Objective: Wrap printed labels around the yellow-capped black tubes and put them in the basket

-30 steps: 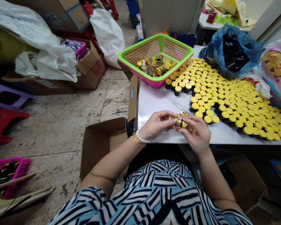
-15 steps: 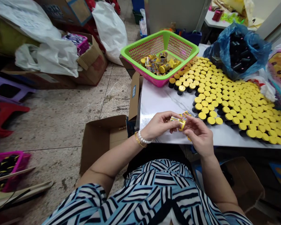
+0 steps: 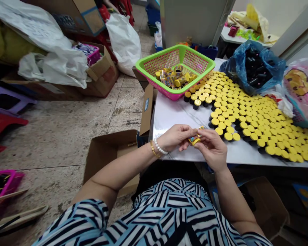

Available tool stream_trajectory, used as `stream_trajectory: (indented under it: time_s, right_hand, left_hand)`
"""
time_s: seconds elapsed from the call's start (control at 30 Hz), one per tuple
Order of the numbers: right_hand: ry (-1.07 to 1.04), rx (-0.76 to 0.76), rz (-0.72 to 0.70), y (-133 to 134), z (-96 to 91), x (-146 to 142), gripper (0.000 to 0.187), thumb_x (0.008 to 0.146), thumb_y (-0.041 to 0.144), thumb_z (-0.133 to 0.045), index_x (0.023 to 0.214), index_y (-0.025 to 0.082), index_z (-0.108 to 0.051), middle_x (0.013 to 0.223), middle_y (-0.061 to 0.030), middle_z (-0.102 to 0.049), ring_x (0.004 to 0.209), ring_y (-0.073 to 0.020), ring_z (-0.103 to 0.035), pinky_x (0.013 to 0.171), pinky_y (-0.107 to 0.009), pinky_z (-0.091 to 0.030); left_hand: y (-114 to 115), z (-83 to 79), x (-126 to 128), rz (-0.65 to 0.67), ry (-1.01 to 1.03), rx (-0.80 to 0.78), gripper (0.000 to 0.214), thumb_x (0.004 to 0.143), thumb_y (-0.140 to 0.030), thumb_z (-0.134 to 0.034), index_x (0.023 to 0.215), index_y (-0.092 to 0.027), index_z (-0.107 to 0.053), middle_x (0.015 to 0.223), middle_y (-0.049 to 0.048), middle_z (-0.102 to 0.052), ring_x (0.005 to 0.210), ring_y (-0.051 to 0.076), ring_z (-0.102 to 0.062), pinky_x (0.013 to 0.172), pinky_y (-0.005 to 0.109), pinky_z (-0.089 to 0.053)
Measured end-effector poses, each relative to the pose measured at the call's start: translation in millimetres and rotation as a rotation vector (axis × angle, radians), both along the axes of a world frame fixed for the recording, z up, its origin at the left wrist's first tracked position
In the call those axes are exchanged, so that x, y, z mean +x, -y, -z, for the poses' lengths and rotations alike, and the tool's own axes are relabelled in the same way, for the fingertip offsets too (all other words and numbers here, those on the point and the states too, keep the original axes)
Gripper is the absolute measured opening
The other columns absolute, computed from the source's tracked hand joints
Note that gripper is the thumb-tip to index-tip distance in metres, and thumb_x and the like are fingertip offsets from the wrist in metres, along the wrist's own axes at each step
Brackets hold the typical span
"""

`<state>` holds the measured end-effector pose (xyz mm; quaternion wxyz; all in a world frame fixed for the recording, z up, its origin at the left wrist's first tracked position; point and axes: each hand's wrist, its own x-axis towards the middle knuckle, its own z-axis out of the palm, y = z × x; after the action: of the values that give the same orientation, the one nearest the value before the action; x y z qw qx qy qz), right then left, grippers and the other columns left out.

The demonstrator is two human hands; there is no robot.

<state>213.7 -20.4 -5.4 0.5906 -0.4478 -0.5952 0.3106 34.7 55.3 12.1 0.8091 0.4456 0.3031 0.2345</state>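
Note:
Over the front edge of the white table, both of my hands meet around a small yellow-ended canister (image 3: 194, 140) with a colourful printed label. My left hand (image 3: 176, 137), with a pearl bracelet and a gold bangle at the wrist, pinches it from the left. From the right, the fingers and thumb of my right hand (image 3: 212, 146) close on its other side. Fingertips cover part of the label. Just right of my hands stand many black canisters with yellow lids (image 3: 228, 136), packed in rows.
A green and pink basket (image 3: 176, 91) at the table's back left holds labelled canisters. Behind the rows sits a blue plastic bag (image 3: 236, 70) of black pieces. An open cardboard box (image 3: 100, 153) is below on the left, with stools (image 3: 9, 99) and white sacks (image 3: 124, 41) beyond.
My hands have turned the canister, and its printed label now faces me where a shiny, paler side showed before. My fingers have drawn closer together. The view has tilted slightly.

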Motion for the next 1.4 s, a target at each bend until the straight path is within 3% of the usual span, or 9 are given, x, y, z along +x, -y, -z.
stream_trajectory:
  time_s: [0.2,0.5,0.7,0.8,0.9,1.03,1.17,1.33,1.4]
  right_hand:
    - [-0.121,-0.089,-0.023,3,-0.3,8,0.025,0.087,0.026,-0.08,0.112,0.03,-0.08,0.108,-0.0045,-0.072,0.084,-0.0173,-0.072,0.067,-0.032,-0.068]
    - [-0.128,-0.027,0.031,2,4.5,6,0.018,0.084,0.022,-0.083,0.1,0.031,-0.083,0.099,-0.0033,-0.065,0.083,-0.0154,-0.069,0.063,-0.029,-0.067]
    - [0.179,0.084,0.052,4,1.0,0,0.035,0.084,0.027,-0.084,0.117,0.037,-0.079,0.116,-0.0052,-0.066,0.112,-0.0228,-0.068,0.098,-0.043,-0.063]
    - [0.264,0.096,0.062,9,-4.6,7,0.051,0.084,0.034,-0.085,0.133,0.038,-0.071,0.124,-0.0064,-0.065,0.105,-0.0222,-0.07,0.093,-0.041,-0.065]
    - [0.399,0.116,0.231,14,-4.4,29,0.056,0.087,0.032,-0.081,0.14,0.036,-0.066,0.124,-0.0083,-0.067,0.096,-0.0223,-0.069,0.086,-0.041,-0.064]
    - [0.774,0.234,0.627,10,5.5,61,0.029,0.088,0.028,-0.078,0.118,0.028,-0.077,0.108,-0.0099,-0.071,0.101,-0.0277,-0.065,0.098,-0.05,-0.054]
    - [1.019,0.136,0.7,-2,15.7,66,0.027,0.091,0.038,-0.073,0.111,0.021,-0.074,0.11,-0.0141,-0.071,0.108,-0.0325,-0.059,0.099,-0.053,-0.048]
    - [1.11,0.127,0.725,-7,19.4,58,0.026,0.093,0.038,-0.07,0.109,0.018,-0.068,0.111,-0.0144,-0.072,0.12,-0.0363,-0.055,0.106,-0.054,-0.043]
    - [1.109,0.153,0.692,-8,20.5,59,0.025,0.093,0.036,-0.07,0.11,0.018,-0.068,0.112,-0.014,-0.073,0.125,-0.0359,-0.055,0.11,-0.054,-0.042]
  left_hand:
    - [1,-5.2,6,0.057,0.045,-0.035,0.056,0.083,-0.065,-0.077,0.104,-0.014,-0.065,0.062,-0.0003,-0.068,0.033,0.007,-0.051,0.031,0.015,-0.03]
    - [2,-3.3,11,0.065,-0.024,-0.022,0.06,0.082,-0.073,-0.072,0.089,-0.014,-0.064,0.056,-0.0008,-0.065,0.027,0.004,-0.04,0.027,0.016,-0.019]
    - [0,-4.0,14,0.091,-0.057,-0.007,0.068,0.08,-0.08,-0.067,0.09,-0.014,-0.065,0.05,-0.0028,-0.058,0.026,0.004,-0.036,0.029,0.016,-0.014]
    - [-4,-11.3,9,0.074,-0.072,0.033,0.068,0.081,-0.082,-0.065,0.091,-0.015,-0.065,0.052,-0.0014,-0.059,0.029,0.005,-0.04,0.031,0.017,-0.017]
    - [-31,-25.7,-2,-0.186,-0.141,0.343,0.052,0.086,-0.067,-0.072,0.098,-0.017,-0.067,0.065,0.0019,-0.067,0.042,0.008,-0.052,0.039,0.019,-0.033]
    - [-108,-44.0,-19,-0.745,-0.469,0.981,0.038,0.088,-0.044,-0.077,0.114,-0.019,-0.069,0.095,0.0069,-0.075,0.081,0.018,-0.068,0.071,0.028,-0.052]
    - [-168,-55.2,-26,-0.753,-0.869,1.215,0.044,0.087,-0.035,-0.076,0.126,-0.017,-0.066,0.116,0.0146,-0.073,0.114,0.031,-0.063,0.102,0.044,-0.046]
    - [-118,-36.7,-13,-0.794,-0.786,1.438,0.048,0.088,-0.037,-0.075,0.131,-0.018,-0.065,0.137,0.0181,-0.063,0.136,0.038,-0.047,0.115,0.053,-0.033]
    - [-77,-18.7,-4,-0.612,-0.679,1.523,0.03,0.092,-0.037,-0.071,0.116,-0.019,-0.072,0.121,0.0142,-0.069,0.123,0.033,-0.056,0.111,0.05,-0.037]
